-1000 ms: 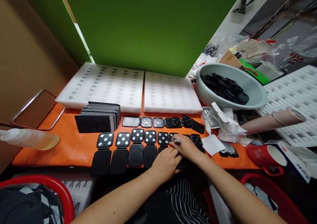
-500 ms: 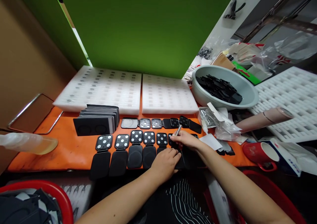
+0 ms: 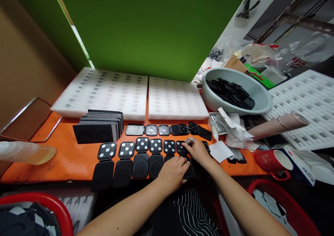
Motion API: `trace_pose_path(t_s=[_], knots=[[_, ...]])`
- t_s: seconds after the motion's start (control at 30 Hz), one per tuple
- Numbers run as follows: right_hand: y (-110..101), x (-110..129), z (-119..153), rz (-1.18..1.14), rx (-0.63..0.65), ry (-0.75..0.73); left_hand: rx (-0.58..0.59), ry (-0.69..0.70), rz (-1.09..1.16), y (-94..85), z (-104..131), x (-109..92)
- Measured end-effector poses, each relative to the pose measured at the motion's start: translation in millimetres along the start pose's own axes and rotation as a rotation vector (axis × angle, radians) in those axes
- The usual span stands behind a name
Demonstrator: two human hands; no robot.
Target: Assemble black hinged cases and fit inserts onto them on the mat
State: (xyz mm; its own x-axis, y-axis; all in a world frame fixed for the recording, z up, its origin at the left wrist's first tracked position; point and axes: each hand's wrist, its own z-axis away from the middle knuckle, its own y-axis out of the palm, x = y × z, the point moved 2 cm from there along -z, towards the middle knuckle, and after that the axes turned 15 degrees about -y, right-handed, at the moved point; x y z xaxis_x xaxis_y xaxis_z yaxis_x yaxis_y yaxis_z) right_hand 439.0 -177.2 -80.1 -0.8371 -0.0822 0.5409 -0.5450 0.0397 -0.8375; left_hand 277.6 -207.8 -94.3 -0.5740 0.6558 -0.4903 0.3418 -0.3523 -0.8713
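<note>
A row of black folding two-panel pads [image 3: 142, 144] lies unfolded, their upper panels showing several light round dots. My left hand [image 3: 174, 170] lies across the lower panels near the row's right part, fingers extended and resting on the black surface; it holds nothing that I can see. In my right hand [image 3: 197, 149] is a slim silver pen-like tool [image 3: 189, 141], pinched between thumb and fingers. Its end is over or beside the dotted upper panel [image 3: 180, 146]; contact cannot be made out. Fingers and wrist partly hide the pads at right.
Behind the row are more pads [image 3: 151, 130], a stack of dark cards [image 3: 99, 128] and white foam trays [image 3: 177, 100]. A grey basin [image 3: 264, 95] of black parts, a pink bottle [image 3: 278, 125] and a red mug [image 3: 271, 161] stand right. A clear bottle [image 3: 28, 152] is left.
My right hand has shifted slightly right and down, and the silver tool is now tilted flatter. My left hand stays on the lower panels. The view has shifted slightly.
</note>
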Motion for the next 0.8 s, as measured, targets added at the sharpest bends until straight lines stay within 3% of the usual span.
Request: trace_pose_path(t_s=[0.23,0.43,0.53,0.8], knots=[[10.6,-4.9,1.2,0.062,-0.079,-0.045,0.008,-0.012,0.007,-2.2,0.2,-1.1],[0.9,-1.8,-3.6,0.012,0.118,0.019,0.012,-0.012,0.023,-3.2,0.2,-0.8],[-7.7,0.8,-9.3,-0.029,0.155,0.046,0.005,-0.014,0.018,-2.7,0.2,-0.6],[-11.8,11.3,-19.9,0.174,0.281,0.010,0.029,-0.025,0.024,-2.0,-0.9,0.1]])
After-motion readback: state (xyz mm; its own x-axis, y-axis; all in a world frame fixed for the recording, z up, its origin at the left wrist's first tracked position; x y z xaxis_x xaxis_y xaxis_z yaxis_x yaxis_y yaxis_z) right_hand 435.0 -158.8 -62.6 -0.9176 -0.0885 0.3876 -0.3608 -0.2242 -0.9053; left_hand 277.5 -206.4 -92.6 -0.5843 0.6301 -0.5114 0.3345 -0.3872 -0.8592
